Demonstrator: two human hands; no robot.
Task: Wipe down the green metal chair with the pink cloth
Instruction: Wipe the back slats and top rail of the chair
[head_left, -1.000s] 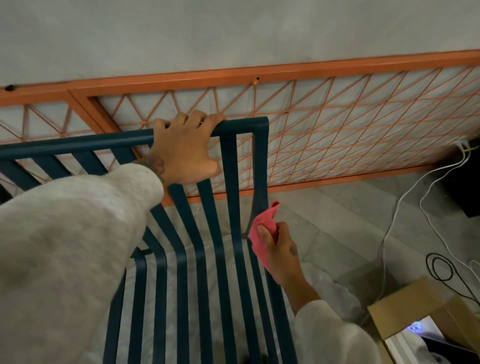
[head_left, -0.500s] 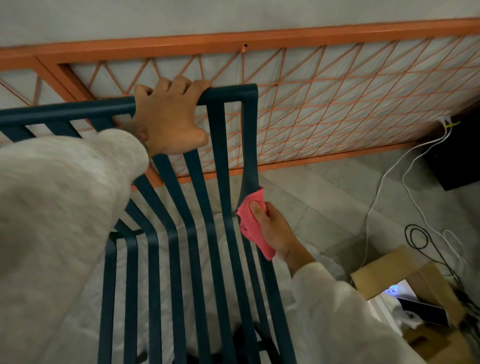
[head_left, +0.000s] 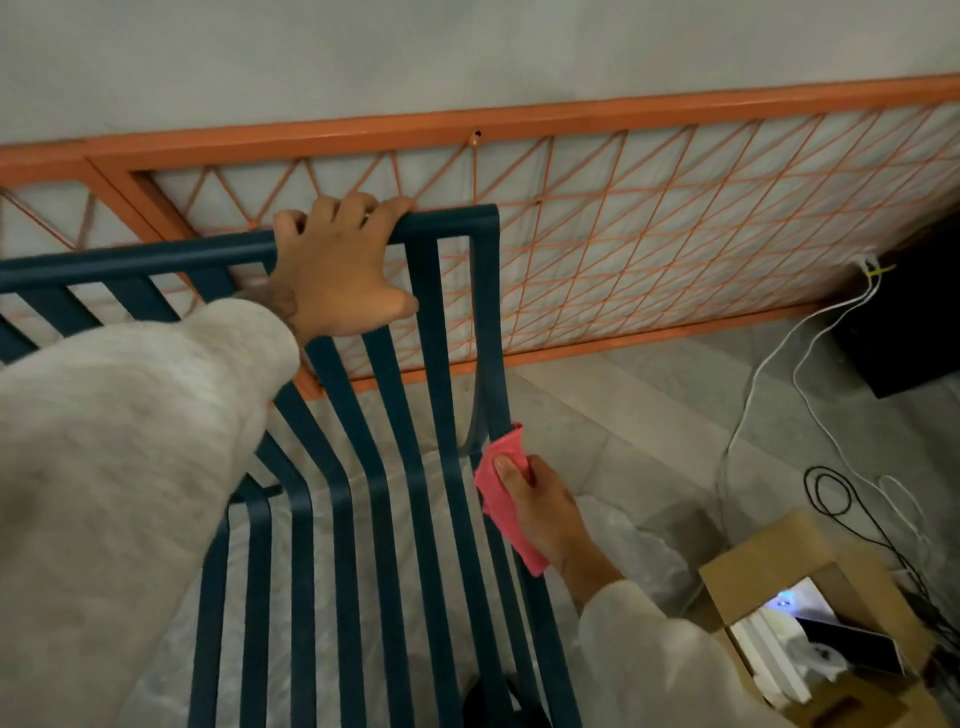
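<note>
The dark green slatted metal chair (head_left: 431, 364) fills the middle of the head view, seen from above its backrest. My left hand (head_left: 340, 270) grips the top rail of the backrest, fingers curled over it. My right hand (head_left: 540, 506) holds the pink cloth (head_left: 506, 467) wrapped against the rightmost slat, where the backrest curves into the seat. My thumb presses on the cloth. Part of the cloth hangs below my palm.
An orange metal grid frame (head_left: 623, 249) leans against the grey wall behind the chair. White cables (head_left: 753, 395) and black cables (head_left: 831, 499) trail over the stone floor at right. An open cardboard box (head_left: 779, 561) with devices sits at the lower right, a black box (head_left: 914, 322) beyond.
My right hand and the cloth have moved along the right slat, sliding down from the backrest curve toward the seat. My left hand has kept its grip on the top rail. The camera view shifted.
</note>
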